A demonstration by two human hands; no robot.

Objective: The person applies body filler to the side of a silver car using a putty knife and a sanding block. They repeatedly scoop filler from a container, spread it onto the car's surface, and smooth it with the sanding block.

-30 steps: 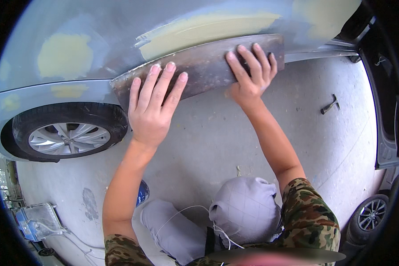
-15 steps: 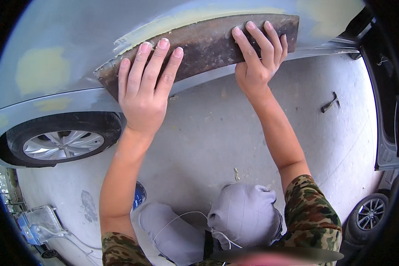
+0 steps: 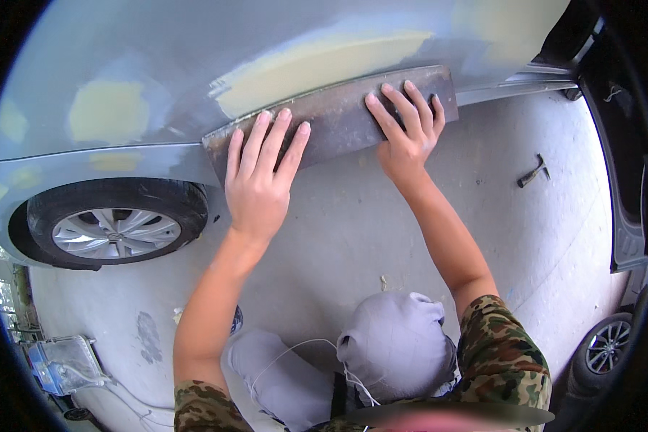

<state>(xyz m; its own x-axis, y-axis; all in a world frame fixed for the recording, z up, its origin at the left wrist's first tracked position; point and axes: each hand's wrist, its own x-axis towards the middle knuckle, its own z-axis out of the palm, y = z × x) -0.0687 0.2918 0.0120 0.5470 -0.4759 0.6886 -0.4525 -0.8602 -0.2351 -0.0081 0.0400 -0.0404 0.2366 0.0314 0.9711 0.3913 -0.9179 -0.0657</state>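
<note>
A long, stained metal filler spreader (image 3: 338, 129) lies with its far edge against the lower side of a grey car body (image 3: 187, 50). My left hand (image 3: 259, 194) grips its left part, fingers stretched over the face and thumb hidden behind. Farther right, my right hand (image 3: 408, 140) holds the other end the same way, fingers bent slightly. Just beyond the blade, a smooth band of pale yellow filler (image 3: 324, 68) covers the panel. Another yellow filler patch (image 3: 108, 111) sits to the left, above the wheel arch.
The car's wheel (image 3: 115, 234) is at the left. A hammer (image 3: 533, 173) lies on the grey concrete floor (image 3: 338, 230). At the lower right stands a loose wheel (image 3: 606, 349), below an open car door (image 3: 626, 144). A clear and blue box (image 3: 65, 363) with hoses is lower left.
Both hands have drawn the spreader down the panel toward me. A wider band of smoothed yellow filler now shows beyond its edge.
</note>
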